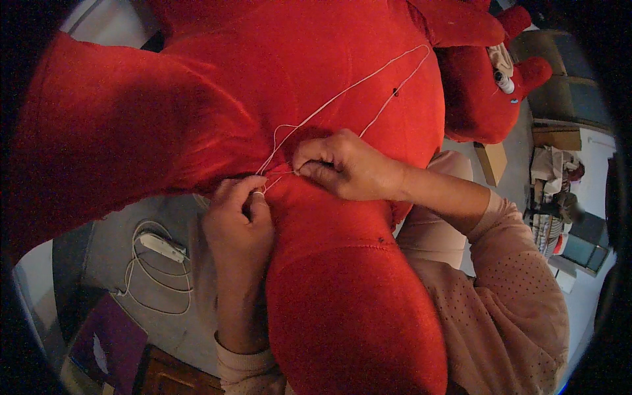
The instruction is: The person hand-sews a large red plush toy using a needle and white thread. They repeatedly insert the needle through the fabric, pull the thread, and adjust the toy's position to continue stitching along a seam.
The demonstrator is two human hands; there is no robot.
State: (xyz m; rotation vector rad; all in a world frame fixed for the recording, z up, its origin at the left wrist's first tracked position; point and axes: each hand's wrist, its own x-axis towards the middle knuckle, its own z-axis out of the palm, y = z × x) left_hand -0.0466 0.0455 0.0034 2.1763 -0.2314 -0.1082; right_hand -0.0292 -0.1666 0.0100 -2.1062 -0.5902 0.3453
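Observation:
A large red plush figure (349, 289) lies across my lap, its fabric puckered at a seam in the middle. My right hand (345, 168) is closed in a pinch on white thread (342, 92), which loops up over the red body. Whether a needle is between those fingertips is hard to tell. My left hand (237, 220) has its fingers curled and pinched on the red fabric at the seam, just left of my right hand, with strands around its fingertips.
Another red plush piece (480, 99) with white parts lies at upper right. A power strip (161, 247) with looped cord is on the floor at left, above a purple item (108, 349). Cardboard (490, 161) and another person (566, 204) among piled goods are at right.

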